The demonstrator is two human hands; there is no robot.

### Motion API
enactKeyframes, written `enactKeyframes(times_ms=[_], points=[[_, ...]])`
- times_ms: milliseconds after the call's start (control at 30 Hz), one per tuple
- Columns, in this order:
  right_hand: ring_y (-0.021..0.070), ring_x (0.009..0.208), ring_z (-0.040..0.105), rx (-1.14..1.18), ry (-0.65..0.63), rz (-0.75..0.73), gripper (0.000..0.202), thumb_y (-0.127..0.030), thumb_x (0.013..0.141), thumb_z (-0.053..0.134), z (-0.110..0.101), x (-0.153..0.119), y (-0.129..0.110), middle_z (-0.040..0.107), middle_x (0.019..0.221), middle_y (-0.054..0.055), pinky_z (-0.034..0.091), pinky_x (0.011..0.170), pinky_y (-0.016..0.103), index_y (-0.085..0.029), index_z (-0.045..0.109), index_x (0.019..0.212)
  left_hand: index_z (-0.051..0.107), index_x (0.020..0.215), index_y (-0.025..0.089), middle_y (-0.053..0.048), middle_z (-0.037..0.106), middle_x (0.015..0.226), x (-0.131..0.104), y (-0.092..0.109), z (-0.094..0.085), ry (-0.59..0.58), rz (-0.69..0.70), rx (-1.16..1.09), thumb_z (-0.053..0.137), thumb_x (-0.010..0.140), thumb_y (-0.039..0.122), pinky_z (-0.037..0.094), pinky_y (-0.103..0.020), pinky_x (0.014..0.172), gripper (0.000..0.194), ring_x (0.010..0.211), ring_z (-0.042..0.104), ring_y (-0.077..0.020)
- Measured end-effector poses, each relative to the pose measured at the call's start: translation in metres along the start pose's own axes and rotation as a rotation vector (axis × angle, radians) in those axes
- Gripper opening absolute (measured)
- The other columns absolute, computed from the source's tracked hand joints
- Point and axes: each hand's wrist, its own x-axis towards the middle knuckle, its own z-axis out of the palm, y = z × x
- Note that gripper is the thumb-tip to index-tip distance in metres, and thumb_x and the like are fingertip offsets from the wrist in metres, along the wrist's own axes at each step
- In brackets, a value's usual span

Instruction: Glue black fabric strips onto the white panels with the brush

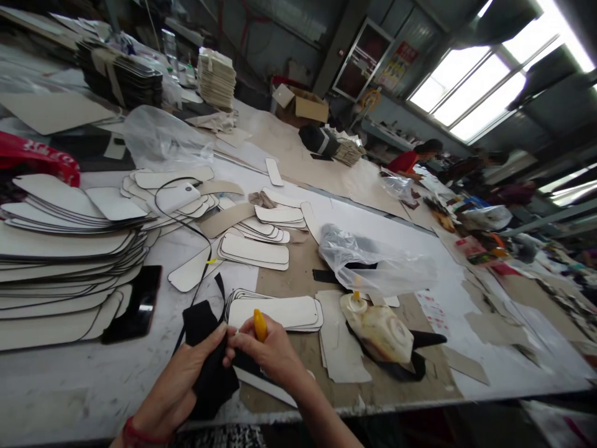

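My left hand [180,379] is closed on a black fabric piece [205,373] near the table's front edge, its thumb and fingertips at the upper right side of the piece. Touching or nearly touching those fingertips, my right hand [268,348] is closed around a yellow-handled tool [260,325], whose handle sticks up between thumb and fingers. The tool's tip is too small to make out. Just behind the hands lies a small stack of white rounded panels [275,311]. A thin black cord [198,233] curves over the panels behind the black piece.
Large stacks of white panels [60,249] and a dark phone [135,305] lie left. To the right are a stained plastic bottle [380,330] and a clear plastic bag [373,258]. A cardboard box [303,109] stands farther back; people sit at the far right.
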Motion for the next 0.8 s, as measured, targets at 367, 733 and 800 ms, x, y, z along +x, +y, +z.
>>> enactKeyframes(times_ms=[367, 733, 800], points=[[0.0083, 0.051, 0.042, 0.156, 0.053, 0.013, 0.023, -0.027, 0.062, 0.072, 0.026, 0.010, -0.001, 0.046, 0.057, -0.007, 0.034, 0.051, 0.021, -0.018, 0.052, 0.069, 0.069, 0.094, 0.014, -0.010, 0.071, 0.085, 0.003, 0.005, 0.002, 0.058, -0.074, -0.083, 0.071, 0.065, 0.049, 0.051, -0.030, 0.068, 0.045, 0.078, 0.064, -0.0230], [0.0106, 0.045, 0.048, 0.290, -0.050, 0.010, 0.034, -0.047, 0.074, 0.060, 0.011, 0.009, 0.003, 0.042, 0.048, -0.007, 0.035, 0.044, 0.021, -0.021, 0.040, 0.065, 0.069, 0.080, 0.015, -0.002, 0.064, 0.062, -0.002, -0.002, 0.003, 0.031, 0.058, 0.084, 0.077, 0.057, 0.043, 0.044, -0.024, 0.055, 0.037, 0.058, 0.055, -0.0142], [0.0099, 0.043, 0.045, 0.270, 0.008, -0.008, 0.033, -0.045, 0.074, 0.059, 0.012, 0.008, 0.006, 0.041, 0.048, -0.007, 0.035, 0.044, 0.021, -0.021, 0.039, 0.064, 0.069, 0.079, 0.014, -0.002, 0.063, 0.060, 0.001, -0.007, 0.004, 0.035, 0.065, 0.111, 0.076, 0.058, 0.044, 0.044, -0.025, 0.054, 0.038, 0.056, 0.054, -0.0147]])
